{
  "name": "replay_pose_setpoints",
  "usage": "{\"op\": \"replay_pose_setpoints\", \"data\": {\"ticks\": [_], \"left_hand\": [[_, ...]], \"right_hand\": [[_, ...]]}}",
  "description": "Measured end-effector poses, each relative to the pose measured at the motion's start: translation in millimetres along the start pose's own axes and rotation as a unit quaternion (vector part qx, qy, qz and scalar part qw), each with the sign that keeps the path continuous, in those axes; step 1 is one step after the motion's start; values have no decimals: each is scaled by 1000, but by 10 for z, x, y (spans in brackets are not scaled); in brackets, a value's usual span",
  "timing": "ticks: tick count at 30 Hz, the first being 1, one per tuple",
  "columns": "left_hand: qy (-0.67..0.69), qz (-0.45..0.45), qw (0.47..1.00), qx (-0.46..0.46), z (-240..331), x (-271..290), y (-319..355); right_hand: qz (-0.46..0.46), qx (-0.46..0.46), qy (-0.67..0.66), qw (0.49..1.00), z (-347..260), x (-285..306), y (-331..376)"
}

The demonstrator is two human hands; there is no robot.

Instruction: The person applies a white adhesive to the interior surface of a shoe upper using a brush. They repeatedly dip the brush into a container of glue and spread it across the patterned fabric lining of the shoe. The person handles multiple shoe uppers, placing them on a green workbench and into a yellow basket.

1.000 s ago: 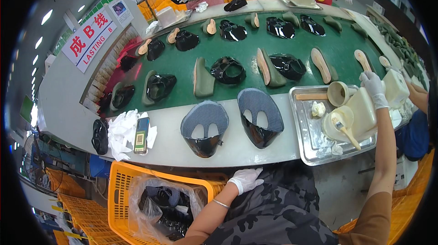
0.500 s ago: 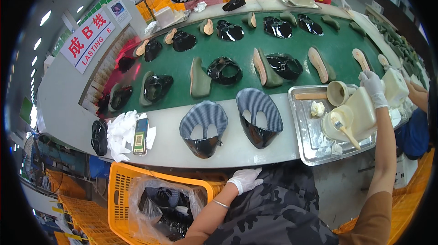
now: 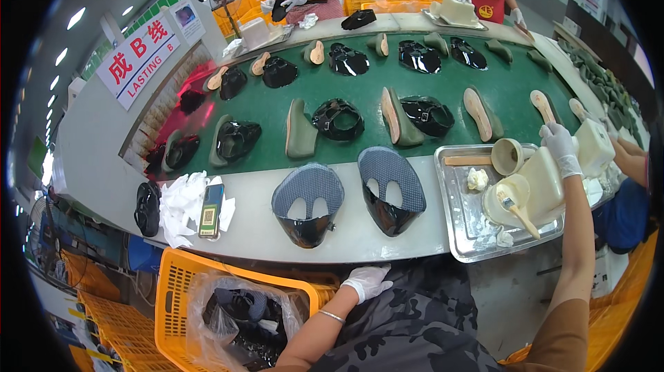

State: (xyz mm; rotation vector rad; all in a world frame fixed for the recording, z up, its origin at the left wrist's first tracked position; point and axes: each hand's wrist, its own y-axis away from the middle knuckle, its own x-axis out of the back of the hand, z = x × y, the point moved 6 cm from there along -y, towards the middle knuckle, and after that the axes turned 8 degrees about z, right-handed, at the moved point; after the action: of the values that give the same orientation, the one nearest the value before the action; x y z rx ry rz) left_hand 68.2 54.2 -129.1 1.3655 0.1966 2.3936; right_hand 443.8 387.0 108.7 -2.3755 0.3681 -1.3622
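Note:
My left hand point(image 3: 368, 282), in a white glove, lies on my camouflage-clad lap with its fingers stretched out, holding nothing. Over at the right, my gloved right hand point(image 3: 560, 145) reaches past the metal tray to the belt. Its fingers close round the near end of a wedge sole point(image 3: 542, 103) with a tan face; that end is hidden. Two black glossy shoe uppers with checked grey linings, one on the left point(image 3: 308, 195) and one on the right point(image 3: 392, 192), rest on the white ledge before me.
On the metal tray point(image 3: 456, 251) stand a beige pot point(image 3: 508, 157), a cream container point(image 3: 546, 182) and a brush point(image 3: 519, 214) in a cup. Green wedges and black uppers line the green belt point(image 3: 270, 105). A phone point(image 3: 211, 211) lies by white cloths; an orange crate point(image 3: 169, 303) stands below.
The view has tilted, so the bench sits slightly lower in it. My right hand stays at the wedge sole and my left on my lap. Across the belt, a co-worker's hands have shifted on a black upper.

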Motion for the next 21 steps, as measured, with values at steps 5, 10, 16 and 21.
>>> {"op": "replay_pose_setpoints", "data": {"ticks": [5, 10, 16, 21], "left_hand": [[1, -14, 1000, 16, 22, 24, 26], [2, -11, 1000, -8, 14, -13, -24], [-18, -6, 1000, 6, 20, 37, 12], [-36, -19, 999, 2, 28, 0, -41]], "right_hand": [[-1, 11, -4, 1000, -16, -7, 20], [-7, 19, 51, 999, -47, 58, 44], [-12, 3, 53, 998, -113, 6, 14], [-20, -39, 68, 997, -11, 30, 39]]}}
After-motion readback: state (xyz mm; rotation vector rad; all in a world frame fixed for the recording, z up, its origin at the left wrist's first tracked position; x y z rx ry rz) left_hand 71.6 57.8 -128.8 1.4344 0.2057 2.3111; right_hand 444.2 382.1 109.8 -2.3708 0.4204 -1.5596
